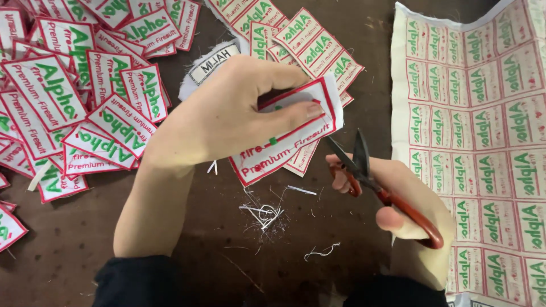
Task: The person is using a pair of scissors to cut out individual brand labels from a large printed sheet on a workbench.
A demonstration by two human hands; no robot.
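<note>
- Pinching the patch [284, 133] in your left hand [227, 116], your fingers are closed on it.
- Your right hand [409, 210] grips open scissors [369, 179] just right of the patch; a slip could nick its red border.

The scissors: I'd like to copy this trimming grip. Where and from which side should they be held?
Hold the scissors by the red handle loops, coming from the lower right as the right hand does. The dark blades point up-left toward the patch pinched in the left hand, so that end stays free.

Two hands trimming an embroidered patch over a brown counter [205, 244].
Left hand [227, 119] pinches the red-bordered patch [284, 145]; right hand [409, 210] holds orange-handled scissors [375, 185] at its edge.
</note>
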